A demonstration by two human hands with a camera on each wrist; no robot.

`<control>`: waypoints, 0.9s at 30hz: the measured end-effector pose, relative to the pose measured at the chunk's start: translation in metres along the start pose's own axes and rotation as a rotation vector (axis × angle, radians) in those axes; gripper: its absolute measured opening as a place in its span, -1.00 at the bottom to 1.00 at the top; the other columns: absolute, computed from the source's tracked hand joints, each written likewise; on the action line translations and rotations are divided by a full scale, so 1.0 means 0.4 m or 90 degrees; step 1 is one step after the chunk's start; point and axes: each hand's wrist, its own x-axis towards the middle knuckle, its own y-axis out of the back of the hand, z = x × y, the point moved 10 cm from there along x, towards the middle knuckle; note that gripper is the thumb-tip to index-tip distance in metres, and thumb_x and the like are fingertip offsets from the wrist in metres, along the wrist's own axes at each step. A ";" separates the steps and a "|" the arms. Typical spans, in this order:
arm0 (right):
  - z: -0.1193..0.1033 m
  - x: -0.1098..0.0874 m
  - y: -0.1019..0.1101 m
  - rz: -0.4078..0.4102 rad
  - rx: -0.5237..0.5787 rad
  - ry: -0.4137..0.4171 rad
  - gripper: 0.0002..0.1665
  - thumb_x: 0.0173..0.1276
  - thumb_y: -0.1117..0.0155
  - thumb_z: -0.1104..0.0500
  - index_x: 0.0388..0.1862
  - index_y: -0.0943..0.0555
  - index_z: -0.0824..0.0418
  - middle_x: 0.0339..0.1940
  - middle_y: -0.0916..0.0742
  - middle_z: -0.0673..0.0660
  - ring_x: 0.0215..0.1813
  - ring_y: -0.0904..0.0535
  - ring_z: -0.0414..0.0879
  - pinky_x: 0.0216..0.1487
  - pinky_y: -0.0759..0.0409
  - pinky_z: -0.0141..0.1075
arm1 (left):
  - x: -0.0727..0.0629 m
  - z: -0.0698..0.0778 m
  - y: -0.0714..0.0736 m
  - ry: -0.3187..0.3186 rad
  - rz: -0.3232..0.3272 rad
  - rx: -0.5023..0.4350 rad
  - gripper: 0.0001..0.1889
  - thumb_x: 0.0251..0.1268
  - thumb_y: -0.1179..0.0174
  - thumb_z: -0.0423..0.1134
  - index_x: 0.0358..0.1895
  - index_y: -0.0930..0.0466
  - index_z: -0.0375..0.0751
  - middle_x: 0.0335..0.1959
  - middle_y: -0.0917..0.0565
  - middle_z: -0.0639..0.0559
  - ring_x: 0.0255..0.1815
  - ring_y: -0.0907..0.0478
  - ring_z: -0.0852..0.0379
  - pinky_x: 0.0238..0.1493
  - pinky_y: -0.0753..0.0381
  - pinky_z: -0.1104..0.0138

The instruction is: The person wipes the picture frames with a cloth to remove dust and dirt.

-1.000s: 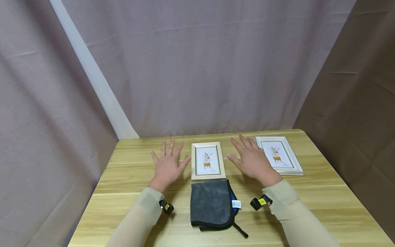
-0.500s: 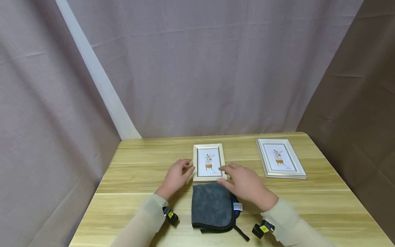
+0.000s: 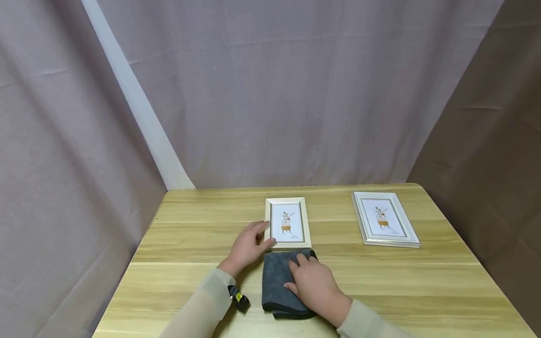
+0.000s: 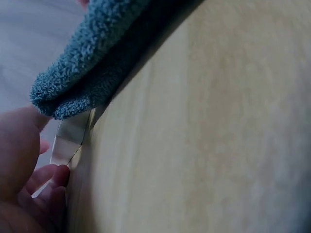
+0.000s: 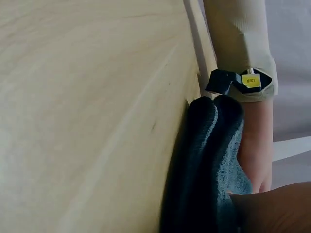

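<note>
The pale-gold rectangular picture frame (image 3: 288, 221), flat on the light wooden table (image 3: 203, 225), may slide if the L hand (image 3: 246, 246) is too light; its fingers touch the left edge, grip can't tell. The folded dark-grey plush cloth (image 3: 275, 279) may unfold bc the R hand (image 3: 314, 284) rests w/ loose fingers. Vs. prev. pic, R hand is now off the frame, on the cloth.

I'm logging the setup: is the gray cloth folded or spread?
Folded: the gray cloth shows stacked layers in the right wrist view.
</note>
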 end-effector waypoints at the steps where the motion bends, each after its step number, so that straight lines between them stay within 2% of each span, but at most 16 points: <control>1: -0.002 -0.002 -0.005 0.000 0.000 0.003 -0.39 0.34 -0.60 -0.32 0.05 -0.83 0.14 -0.18 -0.69 0.11 -0.32 -0.62 0.03 -0.37 -0.76 -0.11 | -0.001 -0.002 -0.005 0.002 -0.005 0.008 -0.31 0.55 -0.42 0.08 0.61 -0.52 -0.12 0.51 -0.58 -0.14 0.36 -0.62 -0.14 0.41 -0.59 -0.06; 5: -0.013 -0.012 -0.019 0.002 0.020 0.024 -0.53 0.39 -0.58 -0.24 -0.02 -0.84 0.09 -0.19 -0.69 0.01 -0.32 -0.61 -0.02 -0.30 -0.75 -0.13 | -0.007 -0.013 -0.019 0.016 -0.017 0.023 -0.30 0.51 -0.47 0.07 0.59 -0.55 -0.10 0.50 -0.60 -0.12 0.40 -0.60 -0.16 0.44 -0.56 -0.07; 10: -0.017 -0.022 -0.009 0.044 0.027 0.039 -0.72 0.39 -0.62 -0.13 -0.20 -0.83 0.03 -0.29 -0.67 -0.06 -0.33 -0.59 -0.08 -0.32 -0.74 -0.17 | -0.008 -0.012 -0.023 0.016 -0.010 0.019 -0.30 0.50 -0.47 0.09 0.58 -0.56 -0.08 0.50 -0.60 -0.11 0.38 -0.61 -0.15 0.43 -0.57 -0.07; 14: -0.017 -0.021 0.002 0.068 0.039 0.051 -0.77 0.37 -0.65 -0.05 -0.29 -0.80 0.03 -0.35 -0.64 -0.08 -0.32 -0.61 -0.10 -0.28 -0.74 -0.18 | -0.006 -0.008 -0.022 0.021 -0.008 0.021 -0.30 0.49 -0.47 0.10 0.58 -0.56 -0.06 0.51 -0.60 -0.11 0.41 -0.60 -0.15 0.46 -0.55 -0.06; 17: -0.012 -0.019 0.006 0.078 0.049 0.057 -0.80 0.37 -0.65 0.00 -0.30 -0.79 0.04 -0.36 -0.65 -0.08 -0.31 -0.62 -0.10 -0.28 -0.74 -0.17 | -0.002 -0.006 -0.021 0.022 -0.008 0.025 -0.30 0.49 -0.47 0.11 0.58 -0.56 -0.07 0.51 -0.60 -0.11 0.42 -0.59 -0.14 0.48 -0.53 -0.06; 23: 0.013 -0.020 0.010 0.078 0.087 0.046 -0.85 0.39 -0.63 0.04 -0.18 -0.83 0.04 -0.27 -0.72 -0.07 -0.21 -0.67 -0.09 -0.20 -0.75 -0.14 | 0.003 -0.004 -0.022 0.015 -0.009 0.031 -0.30 0.50 -0.46 0.12 0.59 -0.55 -0.05 0.52 -0.59 -0.11 0.45 -0.57 -0.16 0.50 -0.51 -0.06; 27: 0.026 -0.022 0.015 0.069 0.115 0.040 -0.80 0.42 -0.61 -0.01 -0.11 -0.85 0.04 -0.22 -0.71 -0.07 -0.18 -0.64 -0.10 -0.17 -0.75 -0.14 | 0.006 -0.007 -0.017 0.005 -0.006 0.041 -0.31 0.50 -0.46 0.11 0.59 -0.55 -0.04 0.52 -0.59 -0.11 0.46 -0.57 -0.17 0.49 -0.52 -0.06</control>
